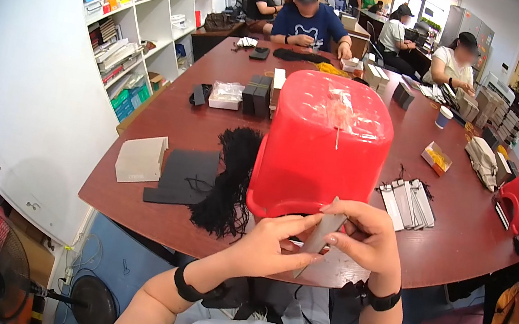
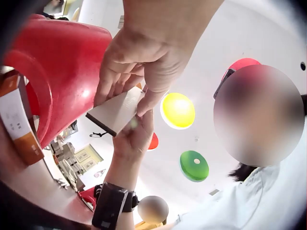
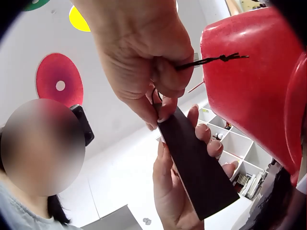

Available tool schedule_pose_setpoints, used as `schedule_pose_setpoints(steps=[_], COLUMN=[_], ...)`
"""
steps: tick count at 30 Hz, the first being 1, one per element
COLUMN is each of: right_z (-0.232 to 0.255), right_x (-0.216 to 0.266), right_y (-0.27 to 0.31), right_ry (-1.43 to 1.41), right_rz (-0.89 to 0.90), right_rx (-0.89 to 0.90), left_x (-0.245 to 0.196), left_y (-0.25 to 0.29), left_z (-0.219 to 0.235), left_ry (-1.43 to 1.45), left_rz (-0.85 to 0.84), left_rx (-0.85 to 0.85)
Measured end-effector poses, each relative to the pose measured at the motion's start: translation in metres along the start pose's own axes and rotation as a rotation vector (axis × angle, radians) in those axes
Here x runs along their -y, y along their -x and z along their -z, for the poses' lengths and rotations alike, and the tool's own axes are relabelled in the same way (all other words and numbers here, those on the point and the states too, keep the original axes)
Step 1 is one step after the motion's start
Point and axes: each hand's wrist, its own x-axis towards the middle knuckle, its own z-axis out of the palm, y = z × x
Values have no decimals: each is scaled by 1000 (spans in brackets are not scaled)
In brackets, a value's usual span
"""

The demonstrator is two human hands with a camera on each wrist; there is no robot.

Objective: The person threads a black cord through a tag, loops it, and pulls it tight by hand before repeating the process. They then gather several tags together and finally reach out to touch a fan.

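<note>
A narrow flat piece (image 1: 324,233), grey on one face and black on the other, is held in front of a red upturned stool (image 1: 327,146). My left hand (image 1: 273,246) grips its lower part between thumb and fingers. At its upper end my right hand (image 1: 367,238) pinches a black cord (image 3: 204,61); the cord's knotted tail sticks out past the curled fingers in the right wrist view. The piece's black face (image 3: 196,163) shows there, and its pale face (image 2: 117,111) in the left wrist view.
Left of the stool lie a bundle of black cords (image 1: 234,171), a black sheet (image 1: 187,176) and a beige board (image 1: 140,158). Grey strips with cords (image 1: 407,204) lie to the right. Farther back are small boxes, a paper cup (image 1: 444,117) and several seated people.
</note>
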Motion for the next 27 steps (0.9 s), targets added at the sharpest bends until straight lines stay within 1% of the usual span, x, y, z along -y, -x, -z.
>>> schedule_pose_setpoints(steps=[2, 3, 4, 5, 6, 7, 8, 10, 11, 12, 13, 15, 19, 21, 23, 24, 26, 27], right_z=[0, -7, -7, -5, -4, -3, -3, -3, -4, -4, -3, -2, -4, -5, -7, -7, -7, -8], right_x=[3, 1, -7, -4, -2, -3, -4, -5, -6, -6, -6, -6, -6, -4, -1, 0, 2, 2], right_y=[-4, -5, -6, -7, -8, -9, -8, -6, -7, -6, -4, -3, -7, -13, -23, -29, -47, -55], right_ry=[117, -9, -17, -72, -127, -97, -96, -177, -153, -151, -148, -143, -157, -172, -140, -138, -148, -100], right_rz=[30, 14, 38, 19, -1, 14, 9, 5, 40, 37, 12, -16, 1, 2, 56, 52, 145, 163], right_rx=[-8, -87, -142, -194, -247, -302, -302, -344, -350, -353, -344, -338, -353, -346, -393, -393, -395, -400], left_x=[-7, -7, -7, -5, -4, -3, -2, -1, 1, 3, 6, 10, 13, 11, 13, 15, 16, 16], left_y=[-4, -8, -13, -21, -28, -37, -45, -54, -57, -59, -59, -57, -56, -59, -64, -66, -67, -68], left_z=[0, 1, 3, 4, 4, 5, 6, 5, 4, 3, 2, 0, -4, -4, -4, -4, -4, -4], left_ry=[-137, -263, -391, -550, -615, -655, -696, -745, -808, -869, -865, -977, -1014, -1084, -1099, -1116, -1095, -1079], left_rz=[-37, -131, -226, -322, -345, -384, -424, -455, -455, -454, -453, -453, -445, -413, -384, -358, -356, -359], left_rx=[-60, -147, -235, -383, -478, -526, -574, -592, -617, -640, -637, -695, -709, -731, -735, -736, -731, -729])
